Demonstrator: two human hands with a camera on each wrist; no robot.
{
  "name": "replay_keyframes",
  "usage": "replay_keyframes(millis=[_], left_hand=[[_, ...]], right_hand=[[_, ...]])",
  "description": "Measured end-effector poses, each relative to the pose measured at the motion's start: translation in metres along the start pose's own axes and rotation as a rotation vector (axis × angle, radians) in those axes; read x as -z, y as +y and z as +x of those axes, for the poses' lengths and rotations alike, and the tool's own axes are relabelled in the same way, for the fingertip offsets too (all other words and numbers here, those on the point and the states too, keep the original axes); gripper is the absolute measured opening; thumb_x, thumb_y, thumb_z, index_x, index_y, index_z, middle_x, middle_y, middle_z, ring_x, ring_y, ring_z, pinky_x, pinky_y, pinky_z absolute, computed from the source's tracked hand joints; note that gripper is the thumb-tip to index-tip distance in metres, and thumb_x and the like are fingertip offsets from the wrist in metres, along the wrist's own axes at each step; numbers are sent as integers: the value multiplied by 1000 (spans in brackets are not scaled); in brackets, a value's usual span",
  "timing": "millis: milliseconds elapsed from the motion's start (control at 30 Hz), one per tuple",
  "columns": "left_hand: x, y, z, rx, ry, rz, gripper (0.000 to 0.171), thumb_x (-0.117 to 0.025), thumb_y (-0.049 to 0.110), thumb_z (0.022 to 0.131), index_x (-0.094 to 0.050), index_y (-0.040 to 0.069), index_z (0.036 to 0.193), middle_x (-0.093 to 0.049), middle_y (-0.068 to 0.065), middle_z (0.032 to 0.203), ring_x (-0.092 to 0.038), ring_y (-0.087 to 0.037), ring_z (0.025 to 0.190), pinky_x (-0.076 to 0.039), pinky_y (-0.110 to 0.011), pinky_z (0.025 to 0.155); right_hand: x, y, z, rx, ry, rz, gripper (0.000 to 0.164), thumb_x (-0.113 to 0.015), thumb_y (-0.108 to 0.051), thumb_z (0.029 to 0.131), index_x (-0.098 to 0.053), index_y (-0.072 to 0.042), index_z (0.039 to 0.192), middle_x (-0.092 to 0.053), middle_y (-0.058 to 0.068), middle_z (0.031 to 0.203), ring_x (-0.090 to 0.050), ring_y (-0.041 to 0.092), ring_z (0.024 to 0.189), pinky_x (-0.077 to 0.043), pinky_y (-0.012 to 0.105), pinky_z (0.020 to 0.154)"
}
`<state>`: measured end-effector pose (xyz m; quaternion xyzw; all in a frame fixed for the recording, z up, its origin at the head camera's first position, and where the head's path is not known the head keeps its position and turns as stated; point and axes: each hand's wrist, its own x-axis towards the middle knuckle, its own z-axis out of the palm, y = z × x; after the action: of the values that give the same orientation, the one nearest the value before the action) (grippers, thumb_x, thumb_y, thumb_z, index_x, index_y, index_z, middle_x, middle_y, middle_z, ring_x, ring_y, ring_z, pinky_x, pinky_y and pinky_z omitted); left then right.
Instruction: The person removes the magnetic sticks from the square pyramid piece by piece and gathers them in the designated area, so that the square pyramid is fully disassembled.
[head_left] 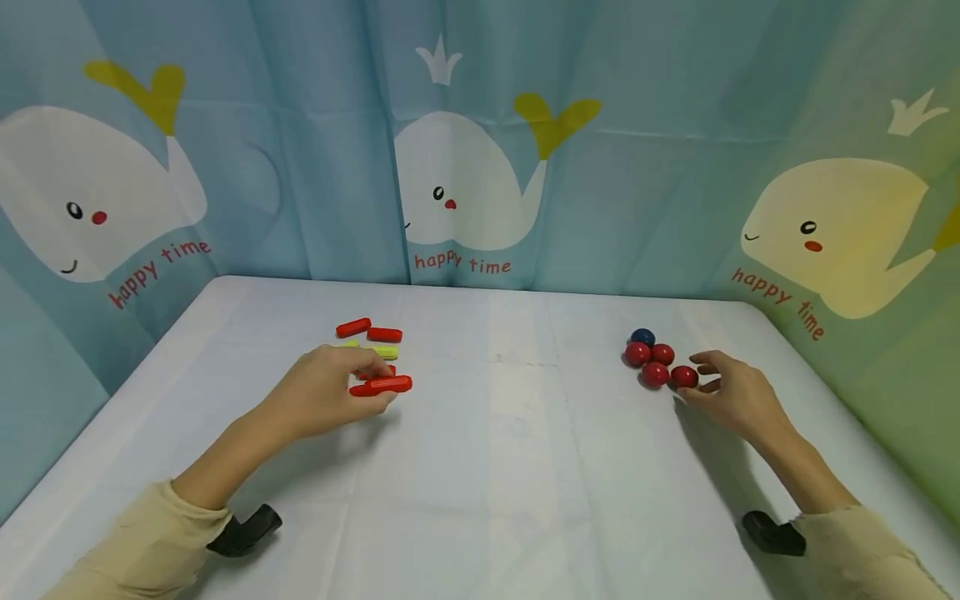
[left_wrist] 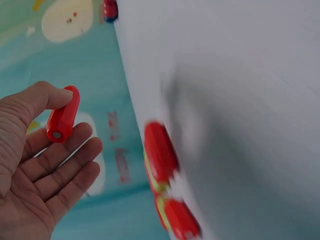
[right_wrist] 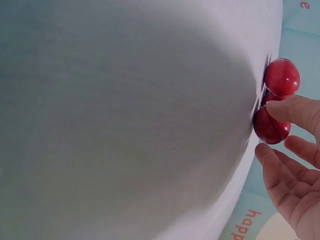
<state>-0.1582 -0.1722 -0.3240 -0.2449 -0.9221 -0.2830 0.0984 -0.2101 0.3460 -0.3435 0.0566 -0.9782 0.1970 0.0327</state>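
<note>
My left hand point(head_left: 322, 392) pinches a short red rod with rounded ends point(head_left: 392, 384) between thumb and index finger, above the table. In the left wrist view a small grey dot marks one end of this rod point(left_wrist: 64, 116), and the other fingers point(left_wrist: 75, 167) are spread away from it. My right hand point(head_left: 738, 400) is at a glossy red egg-shaped piece point(head_left: 684, 377), which sits on the table. In the right wrist view its thumb overlaps the red egg point(right_wrist: 272, 127), while the fingers stay apart below; whether the thumb touches it, I cannot tell.
Beyond my left hand lie more red rods point(head_left: 385, 335) and yellow-green ones point(head_left: 385, 352). More red eggs point(head_left: 655, 374) and a dark blue one point(head_left: 642, 337) cluster left of my right hand. A whale-print curtain point(head_left: 315, 150) stands behind the white table point(head_left: 510, 467).
</note>
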Motion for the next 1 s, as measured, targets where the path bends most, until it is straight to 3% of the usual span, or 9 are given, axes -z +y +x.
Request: replay_keyframes(millis=[167,333,467,633,1000], left_hand=[[17,-19,-23,100,-25,87,13,-83,20,84,-74,15,92,-72,5,86,-65,-18,80,-52,-36,70],[26,-33,-36,179,-80,152,13,-83,23,83,-74,16,89,-68,6,80,-58,-16,74,-48,-33,63],[26,-40,-40,212,-129,180,14,-83,24,83,-71,18,85,-62,8,73,-51,-12,66,-42,-29,55],[24,-45,-41,227,-161,209,15,-84,24,83,-71,16,85,-62,7,73,-50,-11,64,-42,-28,53],[19,-49,-42,253,-210,227,17,-85,21,81,-77,9,91,-65,5,76,-50,-14,67,-41,-29,54]], right_hand=[[3,1,-4,16,-12,-5,61,-76,-21,90,-51,12,134,-58,37,126,-63,49,103,-57,57,80],[6,3,-7,-4,-35,-24,67,-77,-29,90,-49,12,135,-59,38,124,-62,51,105,-56,58,80],[9,3,-8,-24,-58,-63,77,-76,-40,91,-46,12,138,-58,39,126,-60,52,109,-53,61,80],[9,3,-10,-28,-77,-92,88,-73,-51,90,-42,12,143,-52,41,134,-57,54,114,-50,65,83],[5,-2,-14,-19,-75,-89,101,-75,-55,87,-34,13,149,-39,45,141,-49,57,116,-46,72,87]])
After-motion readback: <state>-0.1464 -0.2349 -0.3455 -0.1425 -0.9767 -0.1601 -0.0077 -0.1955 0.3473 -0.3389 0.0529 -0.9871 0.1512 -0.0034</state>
